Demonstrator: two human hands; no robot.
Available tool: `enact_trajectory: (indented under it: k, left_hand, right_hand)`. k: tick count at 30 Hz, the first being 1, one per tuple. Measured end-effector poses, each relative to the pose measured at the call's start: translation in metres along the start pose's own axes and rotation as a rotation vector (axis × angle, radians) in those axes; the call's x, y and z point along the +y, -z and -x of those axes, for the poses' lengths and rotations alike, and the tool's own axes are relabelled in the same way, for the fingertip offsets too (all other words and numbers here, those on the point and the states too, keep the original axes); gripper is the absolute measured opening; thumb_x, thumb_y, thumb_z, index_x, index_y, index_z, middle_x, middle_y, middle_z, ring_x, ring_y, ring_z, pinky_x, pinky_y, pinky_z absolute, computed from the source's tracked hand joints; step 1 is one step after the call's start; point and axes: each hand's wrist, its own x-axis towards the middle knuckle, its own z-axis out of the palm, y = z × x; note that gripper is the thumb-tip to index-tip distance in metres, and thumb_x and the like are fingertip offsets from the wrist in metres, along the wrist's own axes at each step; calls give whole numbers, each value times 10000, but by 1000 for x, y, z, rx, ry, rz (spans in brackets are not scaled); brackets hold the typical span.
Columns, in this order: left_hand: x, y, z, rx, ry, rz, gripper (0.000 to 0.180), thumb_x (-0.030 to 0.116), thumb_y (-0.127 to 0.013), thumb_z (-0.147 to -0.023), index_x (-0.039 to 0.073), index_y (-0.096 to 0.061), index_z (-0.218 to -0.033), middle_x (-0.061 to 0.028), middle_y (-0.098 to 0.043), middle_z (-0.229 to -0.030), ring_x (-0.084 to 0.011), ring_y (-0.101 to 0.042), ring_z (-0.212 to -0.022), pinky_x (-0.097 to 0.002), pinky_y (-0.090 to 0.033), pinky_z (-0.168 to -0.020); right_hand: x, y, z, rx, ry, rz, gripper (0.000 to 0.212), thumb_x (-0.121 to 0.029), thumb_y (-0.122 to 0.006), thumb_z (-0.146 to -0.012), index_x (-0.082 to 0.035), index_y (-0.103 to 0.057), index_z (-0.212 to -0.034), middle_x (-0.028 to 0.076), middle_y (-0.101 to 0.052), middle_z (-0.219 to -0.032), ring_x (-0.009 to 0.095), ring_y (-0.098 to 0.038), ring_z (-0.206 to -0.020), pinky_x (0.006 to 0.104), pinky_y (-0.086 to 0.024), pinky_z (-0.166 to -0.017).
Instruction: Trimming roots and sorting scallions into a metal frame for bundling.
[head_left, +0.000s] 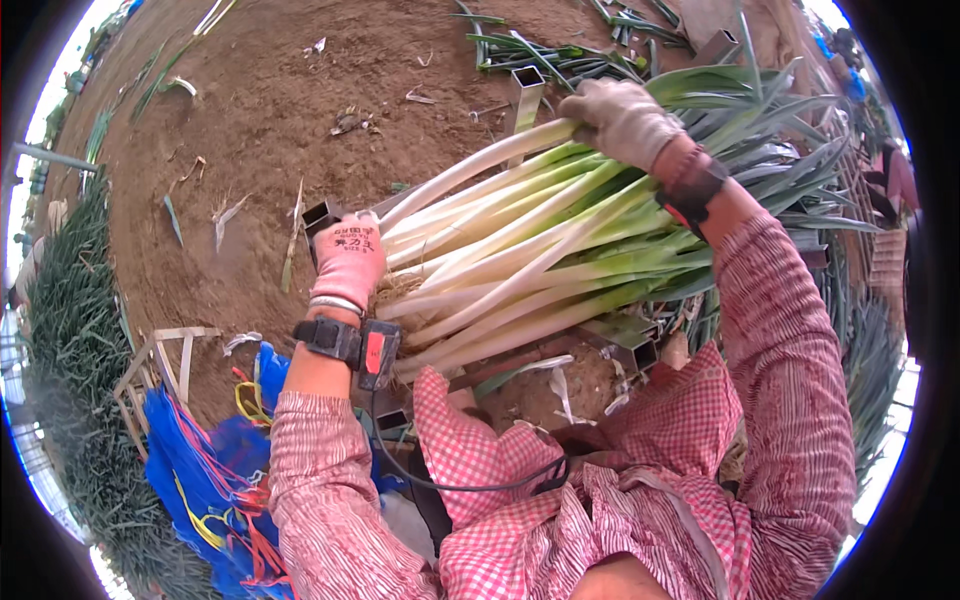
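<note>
A pile of long leeks point(530, 250) with white stems and green leaves lies across a low metal rack. The root ends are at the left, the leaves at the far right. My right hand point(620, 120), in a pale soiled work glove, is closed around the far leek point(480, 165) where its stem turns green. At the root end of that same leek, my left hand point(347, 255) in a pinkish printed glove is curled, its fingertips partly hidden. Each wrist wears a black strapped device.
Square metal tube ends point(527, 80) of the rack stick up around the pile. Bare soil point(250, 120) with leaf scraps spreads beyond. Loose green leaves point(550, 55) lie at the far side. Blue sheeting with coloured ties point(215, 480) is at the near left, beside heaped green leaves point(75, 330).
</note>
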Motion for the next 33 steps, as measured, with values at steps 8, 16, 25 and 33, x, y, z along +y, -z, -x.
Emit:
enact_trajectory:
  k: [8,16,25,33]
  left_hand:
    - [45,-7,-32,-104,-91,23,329,235,-510,-947,61,-636,-1196,-167,-695,-1153,-328,-680,-1060,-405,-538,-827]
    - [54,-66,-82,-8,-197,364,582,408,-508,-958,90,-468,-1443,-191,-426,-1510,-390,-379,-1401,-521,-292,-1152]
    - [55,-100,-95,-5,-164,347,582,424,-515,-947,119,-475,-1441,-155,-431,-1514,-375,-396,-1395,-556,-324,-1105]
    - [52,-103,-91,-33,-118,354,607,435,-470,-963,106,-445,-1472,-156,-397,-1548,-366,-353,-1433,-547,-279,-1144]
  right_hand:
    - [27,-86,-44,-406,-101,-252,416,-350,-614,-918,-187,-633,-1301,147,-669,-1221,363,-610,-1163,450,-453,-1017]
    - [20,-117,-62,-494,-91,-332,450,-337,-595,-911,-250,-600,-1353,143,-668,-1241,358,-617,-1156,426,-463,-1021]
    - [53,-68,-62,-640,-369,-81,579,-502,-472,-931,-100,-630,-1317,123,-633,-1331,310,-584,-1252,463,-399,-1056]
    - [154,-66,-6,-378,-417,58,490,-482,-383,-993,-233,-601,-1353,84,-601,-1372,290,-553,-1279,484,-358,-1085]
